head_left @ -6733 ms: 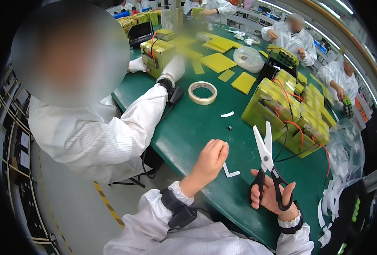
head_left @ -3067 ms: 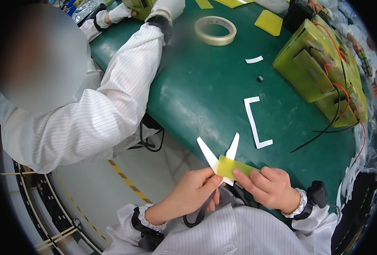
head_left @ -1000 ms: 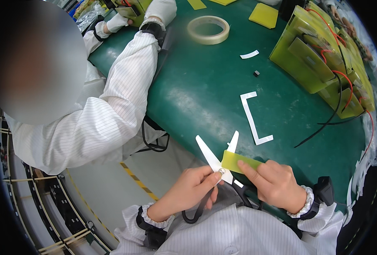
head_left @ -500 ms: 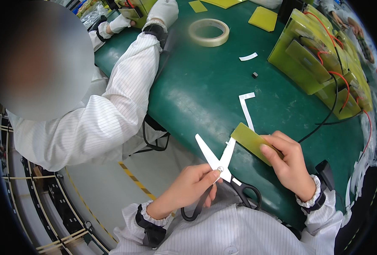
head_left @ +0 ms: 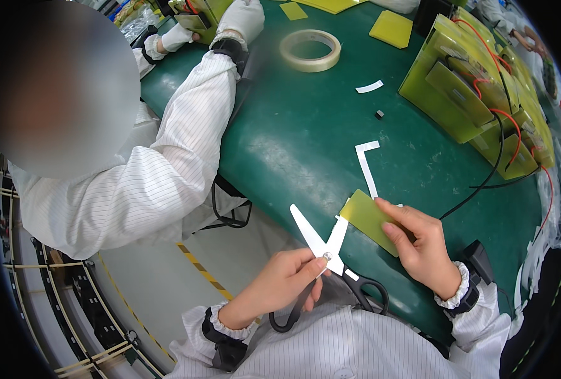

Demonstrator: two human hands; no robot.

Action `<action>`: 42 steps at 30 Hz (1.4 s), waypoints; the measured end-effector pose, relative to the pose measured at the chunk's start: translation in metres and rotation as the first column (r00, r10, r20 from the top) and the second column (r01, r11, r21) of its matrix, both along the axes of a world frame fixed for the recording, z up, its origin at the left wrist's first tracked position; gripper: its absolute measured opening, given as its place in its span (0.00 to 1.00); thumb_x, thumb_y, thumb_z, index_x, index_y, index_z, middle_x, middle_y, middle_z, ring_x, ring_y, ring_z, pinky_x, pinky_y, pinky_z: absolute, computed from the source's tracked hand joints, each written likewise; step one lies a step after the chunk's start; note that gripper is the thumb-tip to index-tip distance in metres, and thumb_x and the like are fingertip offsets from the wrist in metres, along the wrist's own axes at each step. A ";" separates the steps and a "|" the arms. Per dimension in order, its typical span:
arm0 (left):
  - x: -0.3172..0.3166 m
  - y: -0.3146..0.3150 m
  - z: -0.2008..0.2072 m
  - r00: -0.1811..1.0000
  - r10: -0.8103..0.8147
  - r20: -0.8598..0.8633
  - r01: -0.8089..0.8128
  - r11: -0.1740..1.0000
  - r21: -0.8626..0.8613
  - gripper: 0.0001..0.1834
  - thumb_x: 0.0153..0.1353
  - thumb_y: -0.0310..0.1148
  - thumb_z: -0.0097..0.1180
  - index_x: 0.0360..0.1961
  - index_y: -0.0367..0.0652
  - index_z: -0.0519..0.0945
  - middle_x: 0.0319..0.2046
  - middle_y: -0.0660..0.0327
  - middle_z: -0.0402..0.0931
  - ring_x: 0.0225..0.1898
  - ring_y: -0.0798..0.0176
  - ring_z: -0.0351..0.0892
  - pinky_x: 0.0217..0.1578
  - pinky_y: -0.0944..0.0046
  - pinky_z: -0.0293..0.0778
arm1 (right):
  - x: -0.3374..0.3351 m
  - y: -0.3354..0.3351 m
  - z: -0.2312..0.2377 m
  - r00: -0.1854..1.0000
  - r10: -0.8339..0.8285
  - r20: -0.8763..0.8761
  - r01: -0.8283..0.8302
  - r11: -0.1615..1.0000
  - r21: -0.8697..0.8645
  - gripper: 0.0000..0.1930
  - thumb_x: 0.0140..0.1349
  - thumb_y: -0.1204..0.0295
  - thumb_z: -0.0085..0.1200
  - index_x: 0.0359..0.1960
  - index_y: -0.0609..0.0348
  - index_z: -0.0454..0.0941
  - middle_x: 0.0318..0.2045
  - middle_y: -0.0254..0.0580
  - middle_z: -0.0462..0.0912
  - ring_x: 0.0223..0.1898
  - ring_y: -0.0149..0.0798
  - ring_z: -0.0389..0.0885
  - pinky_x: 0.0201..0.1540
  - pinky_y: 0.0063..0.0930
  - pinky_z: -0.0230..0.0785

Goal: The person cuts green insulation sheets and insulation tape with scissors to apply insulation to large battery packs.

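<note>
My left hand (head_left: 287, 278) grips a pair of scissors (head_left: 336, 243) near the pivot. Its white blades stand spread apart and its dark handles point toward my body. Between thumb and fingers, my right hand (head_left: 424, 249) holds a small yellow-green rectangular sheet (head_left: 370, 221) over the green table. The sheet's left corner is close beside the right blade, and I cannot tell if they touch. A small white bit (head_left: 339, 218) shows on that blade near its tip. Beyond the sheet lies an L-shaped white strip (head_left: 366, 163), its near end reaching the sheet.
On the green table (head_left: 280, 139) are a tape roll (head_left: 310, 50), a curved white strip (head_left: 369, 87), a small dark block (head_left: 379, 115) and yellow sheets (head_left: 391, 28). Wired yellow-green packs (head_left: 476, 88) stand at right. A gloved co-worker (head_left: 186, 120) works at left.
My right hand has moved slightly nearer to me and turned the sheet so more of its face shows. The scissors have hardly moved.
</note>
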State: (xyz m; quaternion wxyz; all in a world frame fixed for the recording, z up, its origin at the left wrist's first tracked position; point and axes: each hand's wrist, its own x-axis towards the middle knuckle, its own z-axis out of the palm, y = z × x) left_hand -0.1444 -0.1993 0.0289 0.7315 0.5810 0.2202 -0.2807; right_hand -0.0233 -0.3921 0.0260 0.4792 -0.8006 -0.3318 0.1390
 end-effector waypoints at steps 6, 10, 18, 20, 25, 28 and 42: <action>-0.004 -0.001 0.000 1.000 -0.003 0.012 0.003 1.000 0.002 0.15 0.66 0.35 0.40 0.33 0.32 0.71 0.16 0.62 0.72 0.14 0.71 0.72 0.17 0.74 0.68 | -0.003 -0.003 -0.010 0.998 -0.053 -0.036 0.056 0.995 0.080 0.17 0.55 0.81 0.50 0.48 0.60 0.74 0.23 0.44 0.76 0.21 0.33 0.71 0.25 0.21 0.63; -0.002 0.001 -0.001 1.000 -0.008 0.005 0.008 1.000 -0.012 0.15 0.66 0.35 0.40 0.33 0.32 0.71 0.16 0.62 0.72 0.15 0.71 0.72 0.17 0.74 0.68 | -0.002 -0.001 0.001 0.999 -0.017 -0.037 0.017 1.000 -0.013 0.16 0.55 0.82 0.49 0.47 0.61 0.74 0.24 0.46 0.76 0.21 0.34 0.72 0.26 0.22 0.64; -0.007 0.005 0.000 0.998 0.044 0.046 -0.044 0.999 -0.006 0.14 0.65 0.34 0.41 0.31 0.32 0.72 0.17 0.61 0.72 0.16 0.70 0.72 0.18 0.72 0.68 | -0.001 0.002 -0.003 0.998 0.002 -0.068 0.005 0.995 0.103 0.16 0.57 0.79 0.48 0.49 0.59 0.73 0.28 0.46 0.77 0.25 0.35 0.73 0.29 0.24 0.65; -0.008 0.007 -0.006 0.996 0.055 0.070 -0.055 0.998 0.005 0.14 0.65 0.34 0.42 0.32 0.31 0.72 0.16 0.59 0.73 0.15 0.67 0.73 0.17 0.71 0.68 | -0.002 0.005 -0.005 0.997 -0.048 -0.062 0.055 0.990 0.127 0.17 0.57 0.78 0.49 0.50 0.59 0.72 0.29 0.47 0.77 0.26 0.36 0.74 0.30 0.25 0.66; -0.005 0.001 -0.012 0.992 0.032 0.122 -0.039 0.998 0.056 0.14 0.64 0.34 0.41 0.31 0.32 0.72 0.15 0.57 0.73 0.13 0.65 0.73 0.17 0.69 0.70 | -0.003 -0.004 -0.006 1.000 0.018 0.011 -0.018 0.999 0.045 0.17 0.57 0.77 0.47 0.50 0.57 0.71 0.33 0.46 0.78 0.32 0.47 0.76 0.34 0.32 0.69; -0.008 0.001 -0.013 0.991 0.042 0.125 -0.048 0.998 0.046 0.14 0.64 0.34 0.41 0.31 0.32 0.72 0.15 0.56 0.73 0.13 0.64 0.73 0.16 0.68 0.69 | -0.006 -0.003 -0.009 0.998 0.014 0.056 -0.020 0.995 0.102 0.18 0.56 0.79 0.49 0.50 0.59 0.72 0.29 0.50 0.77 0.27 0.46 0.75 0.31 0.29 0.68; -0.008 -0.003 -0.003 0.984 0.063 0.166 -0.072 0.996 0.048 0.15 0.65 0.38 0.43 0.29 0.37 0.72 0.14 0.62 0.72 0.11 0.70 0.70 0.14 0.74 0.67 | -0.004 -0.001 -0.008 1.000 0.003 -0.006 -0.002 0.996 0.088 0.16 0.58 0.77 0.46 0.50 0.57 0.71 0.34 0.48 0.78 0.33 0.48 0.76 0.35 0.34 0.68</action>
